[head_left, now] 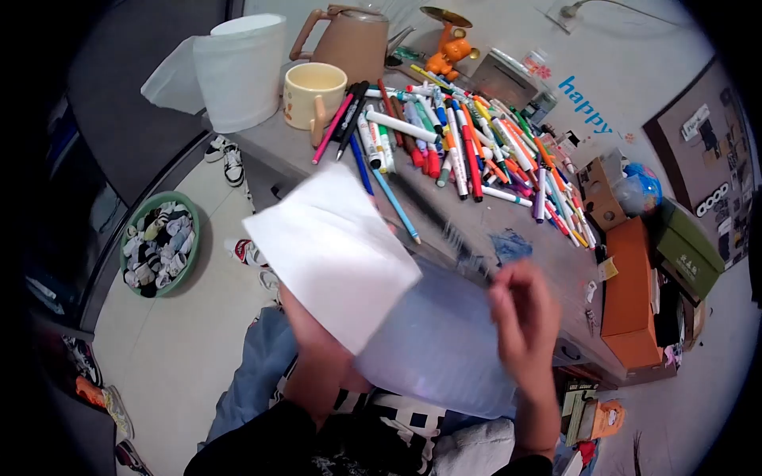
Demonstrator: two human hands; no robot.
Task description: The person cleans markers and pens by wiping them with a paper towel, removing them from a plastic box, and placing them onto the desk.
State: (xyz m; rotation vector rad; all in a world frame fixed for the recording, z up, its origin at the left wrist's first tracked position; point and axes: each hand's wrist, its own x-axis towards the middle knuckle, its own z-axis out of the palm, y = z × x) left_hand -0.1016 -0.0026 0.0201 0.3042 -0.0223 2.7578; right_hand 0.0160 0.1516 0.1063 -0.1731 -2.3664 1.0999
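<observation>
My left hand [313, 333], mostly hidden, grips a white paper sheet [337, 254] from beneath. The sheet is slightly creased and stands tilted over the near table edge. Behind its lower right side is a translucent plastic container [444, 341], above my lap. At the container's right side my right hand [525, 321] is raised, blurred, with curled fingers; I cannot tell what is in them. A dark blurred streak [432, 210] ends near those fingertips. Beyond the sheet lie a light-blue pen [397, 208] and a big spread of colored markers [468, 139].
A cream mug [313, 91], a white paper roll [242, 75] and a brown kettle [349, 44] stand at the back left. Orange [631, 293] and green boxes [686, 246] line the right. On the floor is a green basin [190, 262] of socks, with shoes around.
</observation>
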